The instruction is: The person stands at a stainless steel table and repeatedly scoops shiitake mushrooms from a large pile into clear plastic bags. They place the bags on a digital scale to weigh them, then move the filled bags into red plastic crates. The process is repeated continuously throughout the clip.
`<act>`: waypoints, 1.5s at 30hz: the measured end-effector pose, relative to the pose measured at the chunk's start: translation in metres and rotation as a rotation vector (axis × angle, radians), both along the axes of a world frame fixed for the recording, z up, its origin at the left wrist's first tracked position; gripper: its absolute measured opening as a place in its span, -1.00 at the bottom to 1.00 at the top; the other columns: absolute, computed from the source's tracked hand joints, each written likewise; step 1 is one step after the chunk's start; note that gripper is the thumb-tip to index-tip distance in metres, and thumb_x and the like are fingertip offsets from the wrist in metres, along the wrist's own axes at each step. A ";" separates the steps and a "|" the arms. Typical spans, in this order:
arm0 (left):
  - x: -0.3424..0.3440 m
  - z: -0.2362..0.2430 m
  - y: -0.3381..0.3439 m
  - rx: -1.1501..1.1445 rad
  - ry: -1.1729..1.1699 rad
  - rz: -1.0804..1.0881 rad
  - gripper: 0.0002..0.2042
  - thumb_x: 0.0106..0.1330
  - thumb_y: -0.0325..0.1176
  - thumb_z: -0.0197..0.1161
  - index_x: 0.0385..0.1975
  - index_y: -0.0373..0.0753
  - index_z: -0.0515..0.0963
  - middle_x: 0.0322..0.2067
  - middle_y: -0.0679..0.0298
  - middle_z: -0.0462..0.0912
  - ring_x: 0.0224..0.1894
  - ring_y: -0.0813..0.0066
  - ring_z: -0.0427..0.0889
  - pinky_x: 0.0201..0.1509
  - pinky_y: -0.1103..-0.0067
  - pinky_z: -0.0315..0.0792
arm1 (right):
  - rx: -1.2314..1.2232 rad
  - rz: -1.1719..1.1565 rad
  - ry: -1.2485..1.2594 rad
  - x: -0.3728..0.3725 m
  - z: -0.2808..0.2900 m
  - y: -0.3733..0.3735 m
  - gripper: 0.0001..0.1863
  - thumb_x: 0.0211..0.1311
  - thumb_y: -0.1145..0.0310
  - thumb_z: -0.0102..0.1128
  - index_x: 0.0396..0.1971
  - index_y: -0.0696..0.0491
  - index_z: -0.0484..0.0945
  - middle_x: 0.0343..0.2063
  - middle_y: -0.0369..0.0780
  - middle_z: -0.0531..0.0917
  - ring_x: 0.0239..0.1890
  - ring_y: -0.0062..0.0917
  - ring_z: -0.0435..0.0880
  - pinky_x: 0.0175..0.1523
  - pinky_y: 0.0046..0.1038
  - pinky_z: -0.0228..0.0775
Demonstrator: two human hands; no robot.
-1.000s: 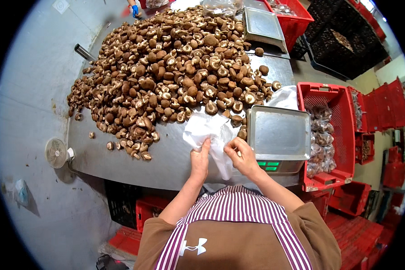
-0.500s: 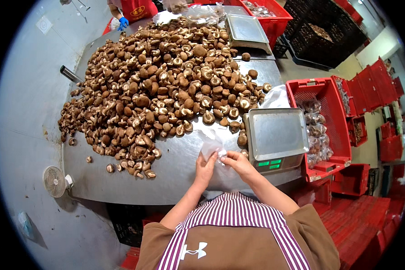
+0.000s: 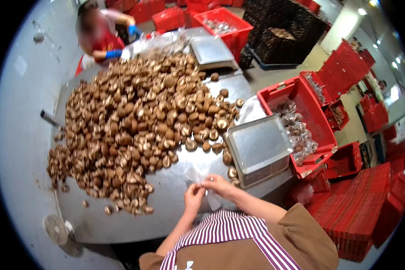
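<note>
Steel table fills centre, bare metal at near edge. Big heap of brown mushrooms covers most of it. Red crate with bagged mushrooms stands right of table. Flat scale at table's right near corner, second scale at far end. Co-worker's blue-gloved hand at far left. Left hand and right hand close together, fingers pinched on thin clear plastic bag, just beside near scale.
</note>
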State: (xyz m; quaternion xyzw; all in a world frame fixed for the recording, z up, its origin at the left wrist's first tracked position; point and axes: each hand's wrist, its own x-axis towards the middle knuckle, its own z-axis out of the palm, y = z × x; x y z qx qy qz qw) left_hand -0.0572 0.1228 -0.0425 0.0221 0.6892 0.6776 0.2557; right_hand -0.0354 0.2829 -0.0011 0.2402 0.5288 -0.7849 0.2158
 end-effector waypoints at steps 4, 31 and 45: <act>-0.006 -0.014 -0.019 0.045 0.020 0.027 -0.91 0.28 -0.46 0.27 -0.44 -0.27 0.52 -0.54 0.41 0.57 -0.47 0.71 0.48 -0.38 0.70 0.38 | 0.105 -0.133 -0.048 0.001 -0.002 -0.002 -0.67 0.17 0.20 0.37 -0.21 0.10 0.54 -0.48 -0.36 0.57 -0.44 -0.69 0.48 -0.46 -0.61 0.26; -0.027 0.034 -0.081 0.077 0.127 0.366 -0.91 0.30 -0.46 0.27 -0.40 -0.27 0.50 -0.49 0.49 0.49 -0.42 0.78 0.40 -0.34 0.75 0.31 | 0.532 0.259 0.344 -0.027 -0.003 -0.049 -0.44 0.31 -0.05 0.13 0.02 0.17 0.53 -0.05 -0.13 0.60 0.05 -0.36 0.54 0.14 -0.34 0.35; -0.015 0.039 -0.097 -0.027 0.126 0.405 -0.85 0.30 -0.45 0.26 -0.48 -0.27 0.45 -0.56 0.51 0.43 -0.49 0.79 0.32 -0.44 0.73 0.24 | 1.008 0.075 0.869 -0.013 0.027 -0.091 -0.79 0.13 0.33 0.28 -0.42 0.13 0.45 -0.43 -0.14 0.50 -0.32 -0.21 0.49 -0.21 -0.26 0.30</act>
